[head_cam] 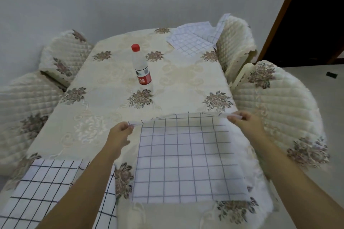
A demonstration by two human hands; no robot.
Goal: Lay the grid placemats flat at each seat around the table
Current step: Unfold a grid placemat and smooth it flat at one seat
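A white placemat with a thin grid point(188, 160) lies on the near right part of the table point(104, 109). My left hand point(121, 132) pinches its far left corner and my right hand point(245, 121) pinches its far right corner; the far edge is lifted and slightly curled. A second grid placemat point(50, 189) with bolder dark lines lies at the near left, partly under my left forearm. More grid placemats point(193, 41) sit in a loose, partly folded pile at the far right corner.
A clear water bottle point(141, 67) with a red cap and red label stands upright mid-table. Quilted, flowered chair backs flank the table: two on the left point(24, 109), two on the right point(275, 106). A dark doorway point(316, 15) is at the upper right.
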